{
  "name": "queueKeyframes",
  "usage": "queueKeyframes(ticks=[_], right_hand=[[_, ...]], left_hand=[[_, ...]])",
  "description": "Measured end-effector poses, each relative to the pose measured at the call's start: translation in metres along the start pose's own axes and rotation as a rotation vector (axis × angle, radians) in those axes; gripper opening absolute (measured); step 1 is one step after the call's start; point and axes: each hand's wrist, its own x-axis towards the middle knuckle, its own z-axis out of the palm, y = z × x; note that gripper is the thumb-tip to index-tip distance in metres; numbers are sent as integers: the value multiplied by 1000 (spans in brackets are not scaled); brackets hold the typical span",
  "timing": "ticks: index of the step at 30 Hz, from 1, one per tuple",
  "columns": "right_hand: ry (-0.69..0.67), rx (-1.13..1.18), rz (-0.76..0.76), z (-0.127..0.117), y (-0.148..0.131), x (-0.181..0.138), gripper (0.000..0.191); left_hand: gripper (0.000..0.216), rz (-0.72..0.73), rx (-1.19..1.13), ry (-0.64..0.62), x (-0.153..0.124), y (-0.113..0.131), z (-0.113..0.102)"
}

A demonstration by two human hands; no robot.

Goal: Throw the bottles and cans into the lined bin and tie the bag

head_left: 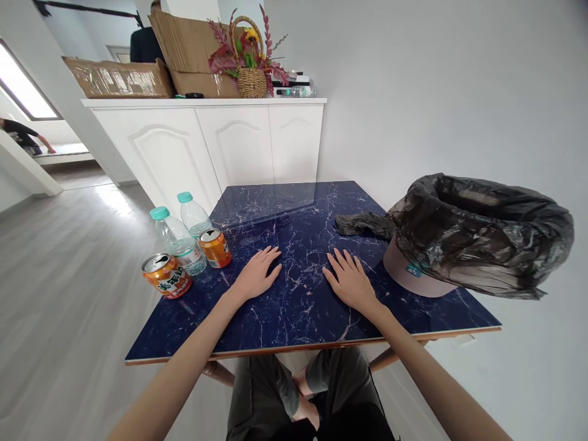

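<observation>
My left hand (pixel 258 273) lies flat on the blue marbled table (pixel 294 294), fingers spread and nothing in it. Flat on the same tabletop, my right hand (pixel 351 282) also has its fingers apart and holds nothing. Left of my left hand stand an opened orange soda can (pixel 215 247) and, nearer the edge, a second opened orange can (pixel 166 275). Two clear plastic bottles with teal caps, one in front (pixel 178 240) and one behind (pixel 193 214), are beside the cans. To the right of my right hand is a pinkish trash bin (pixel 408 272) lined with a black plastic bag (pixel 487 239).
A twisted end of black plastic (pixel 362 224) trails from the bin onto the table. Behind stands a white cabinet (pixel 229 144) bearing cardboard boxes (pixel 119 78) and a flower basket (pixel 252 82). Two people are partly visible in the background, at the left.
</observation>
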Motion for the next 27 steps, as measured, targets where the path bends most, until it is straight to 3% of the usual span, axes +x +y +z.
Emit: queueKeyframes(ticks=[27], right_hand=[[-43,45,12,-14,-5,-3,65]], left_hand=[[53,-15,-75,16,-2,-1,-6]])
